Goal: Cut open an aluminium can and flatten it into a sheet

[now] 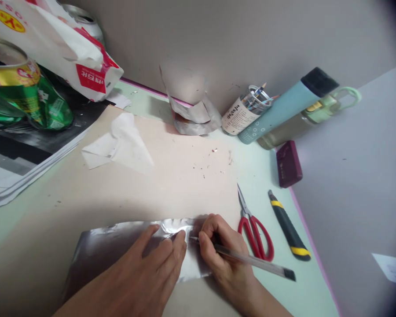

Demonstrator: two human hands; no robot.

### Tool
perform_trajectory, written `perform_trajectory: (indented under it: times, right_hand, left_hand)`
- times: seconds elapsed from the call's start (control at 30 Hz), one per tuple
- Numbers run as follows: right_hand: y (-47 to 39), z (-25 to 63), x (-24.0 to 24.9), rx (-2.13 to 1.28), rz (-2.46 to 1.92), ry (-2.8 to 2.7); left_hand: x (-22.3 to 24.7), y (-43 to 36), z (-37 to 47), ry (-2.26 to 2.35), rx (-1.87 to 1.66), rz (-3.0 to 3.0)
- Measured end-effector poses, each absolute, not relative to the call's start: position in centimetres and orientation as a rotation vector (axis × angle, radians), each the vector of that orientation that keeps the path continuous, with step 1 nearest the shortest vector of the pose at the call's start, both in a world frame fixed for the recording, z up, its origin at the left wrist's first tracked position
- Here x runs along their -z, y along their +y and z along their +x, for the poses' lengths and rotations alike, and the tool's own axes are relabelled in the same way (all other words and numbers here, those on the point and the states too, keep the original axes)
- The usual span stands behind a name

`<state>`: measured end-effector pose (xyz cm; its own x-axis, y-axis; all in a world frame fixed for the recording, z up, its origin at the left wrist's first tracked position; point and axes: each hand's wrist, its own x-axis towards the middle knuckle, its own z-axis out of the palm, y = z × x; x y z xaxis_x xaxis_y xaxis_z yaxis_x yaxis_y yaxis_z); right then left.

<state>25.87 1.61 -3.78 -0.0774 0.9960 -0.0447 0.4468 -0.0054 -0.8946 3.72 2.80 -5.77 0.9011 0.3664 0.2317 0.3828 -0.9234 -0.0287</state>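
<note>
A silvery metal sheet (112, 251) lies on the beige board (171, 189) near the bottom of the head view. My left hand (158, 264) rests flat on the sheet with its fingers spread, pressing on it. Closed around a pen (257, 262), my right hand (224, 251) rests at the sheet's right part. The pen's tip touches or nearly touches the metal just right of my left fingertips. Red-handled scissors (257, 237) lie right of my right hand, and a black and yellow utility knife (288, 226) lies beyond them.
A crumpled tissue (122, 145) and small scraps lie on the board. Behind stand curled metal pieces (198, 119), a pen can (239, 116), a blue bottle (284, 108) and a maroon box (288, 164). Crushed cans (29, 88) and a bag (69, 48) are at the left.
</note>
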Motion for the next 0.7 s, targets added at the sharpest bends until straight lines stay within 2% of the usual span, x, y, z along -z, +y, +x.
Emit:
perform_trajectory:
  times: [0.7]
  right_hand:
    - [1.67, 26.03, 3.71, -1.053, -1.491, -1.627]
  left_hand:
    - [5.94, 2.73, 3.68, -0.575, 0.368, -2.982]
